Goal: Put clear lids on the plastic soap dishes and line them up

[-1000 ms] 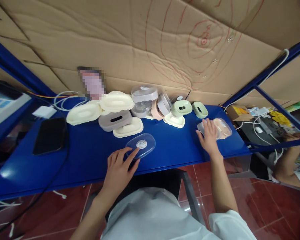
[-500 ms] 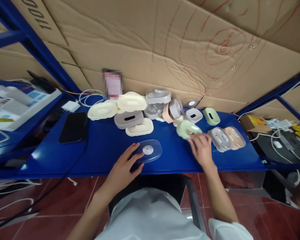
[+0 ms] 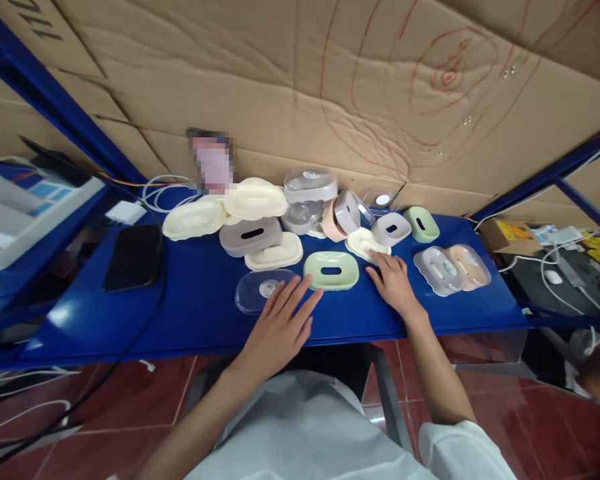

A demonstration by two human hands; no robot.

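My left hand [image 3: 283,323] is open, its fingers spread over the right end of a clear oval lid [image 3: 250,293] with a round sticker; its fingertips reach the near-left edge of a light green oval tray [image 3: 347,279] with a slot in its middle. The green tray lies flat on the blue table, right of the lid. My right hand [image 3: 396,285] is open, with its fingertips at the near edge of a cream moulded oval tray [image 3: 361,241]. Whether they press on it I cannot tell.
Behind stand grey trays [image 3: 253,235], cream trays [image 3: 255,200] and clear-lidded boxes [image 3: 310,187]. At right lie a small green tray [image 3: 423,225] and a clear-covered pair [image 3: 455,270]. A black phone [image 3: 134,257] and cable lie left. Cardboard [image 3: 260,87] walls the back.
The green tray has moved left and now lies flat beside the clear lid, out of my right hand. My right hand is at the cream tray. My left hand has shifted to the lid's right end.
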